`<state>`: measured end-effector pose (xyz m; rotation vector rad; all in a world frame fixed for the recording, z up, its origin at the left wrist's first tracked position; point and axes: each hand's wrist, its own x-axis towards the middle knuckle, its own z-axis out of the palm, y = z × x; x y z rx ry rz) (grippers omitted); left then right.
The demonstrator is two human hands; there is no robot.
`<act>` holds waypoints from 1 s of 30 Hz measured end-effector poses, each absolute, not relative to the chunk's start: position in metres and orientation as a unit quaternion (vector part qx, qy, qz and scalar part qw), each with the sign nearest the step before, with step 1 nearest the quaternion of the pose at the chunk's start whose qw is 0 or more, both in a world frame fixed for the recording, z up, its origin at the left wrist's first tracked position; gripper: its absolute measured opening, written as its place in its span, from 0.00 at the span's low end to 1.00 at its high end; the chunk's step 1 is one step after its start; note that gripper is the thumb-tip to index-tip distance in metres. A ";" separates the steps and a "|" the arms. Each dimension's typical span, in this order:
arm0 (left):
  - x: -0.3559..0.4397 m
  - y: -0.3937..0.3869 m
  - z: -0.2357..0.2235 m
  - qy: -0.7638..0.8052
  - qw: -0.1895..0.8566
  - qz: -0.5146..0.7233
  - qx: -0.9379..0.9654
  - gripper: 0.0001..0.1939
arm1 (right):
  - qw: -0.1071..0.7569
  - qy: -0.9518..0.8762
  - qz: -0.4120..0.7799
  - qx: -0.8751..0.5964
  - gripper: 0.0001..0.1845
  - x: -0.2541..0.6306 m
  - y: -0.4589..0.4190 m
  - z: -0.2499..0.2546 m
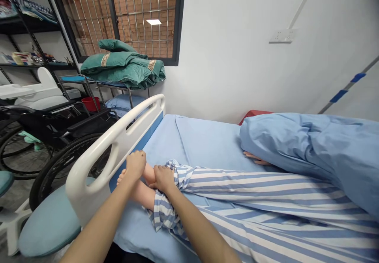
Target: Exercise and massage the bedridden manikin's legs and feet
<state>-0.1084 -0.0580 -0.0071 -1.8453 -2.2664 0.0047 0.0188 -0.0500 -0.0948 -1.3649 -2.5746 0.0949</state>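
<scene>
Forearms (103, 219) over bed (204, 136); striped legs (237, 180) lengthwise, feet (142, 195) toward footboard (96, 196)

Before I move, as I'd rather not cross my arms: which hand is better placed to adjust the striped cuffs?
Right, I'd judge: the right hand rests against the far cuff, close to the near cuff. The left hand is farther, at the feet beside the footboard.

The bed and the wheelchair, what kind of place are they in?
Probably a care room or a nursing practice room: it has a bed with a white end board, a wheelchair beside it, and striped pyjamas.
</scene>
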 end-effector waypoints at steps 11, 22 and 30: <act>-0.103 -0.091 0.003 -0.761 0.173 0.017 -0.624 0.19 | 0.111 -0.877 0.038 -0.465 0.32 0.020 -0.055 -0.089; -0.093 -0.049 0.009 -0.757 0.087 0.112 -0.638 0.17 | 0.128 -0.878 0.029 -0.461 0.34 0.019 -0.049 -0.098; -0.099 -0.041 -0.001 -0.752 0.045 0.084 -0.652 0.17 | 0.128 -0.879 0.023 -0.459 0.34 0.018 -0.046 -0.103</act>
